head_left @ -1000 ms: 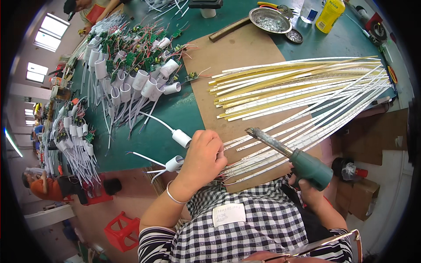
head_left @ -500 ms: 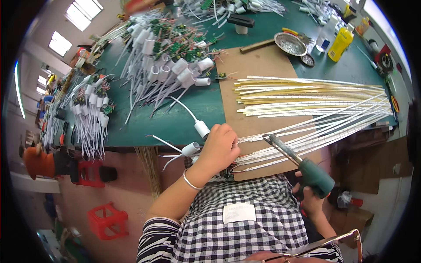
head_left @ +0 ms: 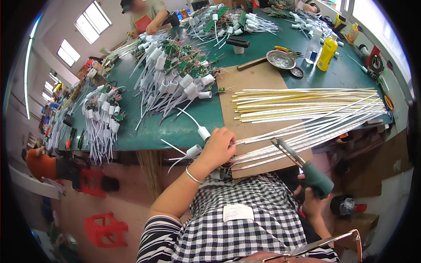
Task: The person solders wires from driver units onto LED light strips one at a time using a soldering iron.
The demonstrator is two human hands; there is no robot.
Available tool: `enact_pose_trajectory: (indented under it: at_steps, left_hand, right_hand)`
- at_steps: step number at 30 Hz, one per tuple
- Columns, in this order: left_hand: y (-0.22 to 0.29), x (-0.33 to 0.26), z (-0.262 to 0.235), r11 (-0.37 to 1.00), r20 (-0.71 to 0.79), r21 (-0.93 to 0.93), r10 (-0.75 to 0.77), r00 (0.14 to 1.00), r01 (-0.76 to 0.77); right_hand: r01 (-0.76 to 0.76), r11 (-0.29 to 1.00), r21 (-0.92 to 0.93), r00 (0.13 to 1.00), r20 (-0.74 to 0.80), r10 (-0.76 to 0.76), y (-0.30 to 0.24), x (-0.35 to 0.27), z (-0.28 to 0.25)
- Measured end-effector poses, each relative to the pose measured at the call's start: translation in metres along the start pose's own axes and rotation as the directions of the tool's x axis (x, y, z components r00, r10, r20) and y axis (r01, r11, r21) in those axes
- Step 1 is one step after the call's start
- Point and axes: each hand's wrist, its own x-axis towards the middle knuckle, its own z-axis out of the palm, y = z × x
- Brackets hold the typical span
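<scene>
Mostly the risk sat at the near edge of the surface (head_left: 263, 52), lower centre of frame. Left hand (head_left: 218, 149) was curled down on the near ends of the long white and yellow strips (head_left: 307, 109), fingers pinching them where they met the brown cardboard sheet (head_left: 258, 83). Right hand (head_left: 312, 202) was clenched round the green handle of a soldering iron (head_left: 302, 168), its metal tip angled up toward those strip ends and close to the left fingers. Judged likely trouble: hot tip brushing the fingers, or touching the wrong strip since many lay fanned and overlapping there. Strip ends overhung the edge a bit, so a nudge could have slid some off toward the lap. Iron sat out past the edge, above the checked shirt; a slip could have dropped it there.

Two white tube sockets with wires (head_left: 199, 140) lay just left of the left hand, one at the very edge, and could have been knocked off.

Around: big heap of white sockets with green boards and wires (head_left: 175, 74) upper centre, another bundle (head_left: 103, 118) at left. Metal dish (head_left: 280, 59), yellow bottle (head_left: 328, 52) and clear bottle (head_left: 312, 47) upper right, well apart from the hands. Another person (head_left: 147, 15) worked at the far end, top of frame. Red stool (head_left: 105, 228) on the floor, lower left. Nothing stood between iron and strips except the hand itself.
</scene>
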Motion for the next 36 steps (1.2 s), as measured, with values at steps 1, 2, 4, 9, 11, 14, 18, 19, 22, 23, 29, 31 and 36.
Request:
enact_pose_trajectory:
  at_steps: [1,2,4,9,11,14,18,19,22,23,29,31,36]
  left_hand:
    - [0.001,0.002,-0.005,1.000,0.022,0.004,0.015,1.000,-0.015]
    - [0.002,0.004,-0.011,1.000,0.080,0.008,0.001,0.997,-0.002]
    - [-0.002,0.017,-0.024,1.000,0.101,-0.029,0.001,0.995,0.002]
    - [-0.043,0.091,-0.036,0.985,-0.092,0.145,0.110,0.990,-0.096]
    - [-0.064,0.123,-0.029,0.974,-0.133,0.207,0.115,0.984,-0.086]
    - [-0.090,0.150,-0.015,0.953,-0.121,0.290,0.124,0.985,-0.085]
    - [-0.107,0.167,-0.009,0.947,0.003,0.319,0.034,0.999,-0.033]
    - [-0.109,0.169,-0.009,0.947,0.039,0.320,0.005,0.999,-0.018]
    - [-0.111,0.171,-0.009,0.949,0.056,0.315,-0.022,0.998,0.003]
    - [-0.111,0.171,-0.009,0.964,0.047,0.267,-0.033,0.998,0.020]
    - [-0.087,0.145,-0.028,0.994,0.031,-0.050,-0.097,0.995,0.098]
    - [-0.071,0.125,-0.041,0.993,0.048,-0.049,-0.104,0.993,0.106]
    - [-0.020,0.065,-0.036,0.946,0.036,0.107,0.303,0.952,-0.305]
  right_hand:
    - [-0.009,1.000,0.011,1.000,-0.009,0.010,0.002,0.002,-0.001]
    - [-0.044,0.999,0.026,0.999,-0.018,0.045,0.004,0.004,-0.001]
    - [-0.077,0.995,0.069,0.996,-0.049,0.080,0.008,0.010,0.000]
    - [-0.157,0.975,0.159,0.988,0.013,0.157,0.017,0.025,0.003]
    - [-0.146,0.976,0.160,0.989,0.017,0.145,0.020,0.029,0.003]
    - [-0.108,0.986,0.126,0.994,0.032,0.105,0.024,0.030,0.002]
    - [-0.123,0.982,0.141,0.989,-0.059,0.132,0.027,0.028,0.005]
    - [-0.132,0.977,0.165,0.984,-0.097,0.150,0.027,0.028,0.007]
    - [-0.214,0.956,0.200,0.963,-0.120,0.241,0.022,0.030,0.010]
    - [-0.223,0.958,0.181,0.964,-0.104,0.244,0.020,0.033,0.010]
    - [-0.174,0.978,0.113,0.977,-0.105,0.185,0.009,0.047,0.018]
    - [-0.214,0.960,0.181,0.974,-0.033,0.224,0.005,0.049,0.016]
    - [-0.248,0.964,0.092,0.969,0.004,0.249,0.012,0.047,0.023]
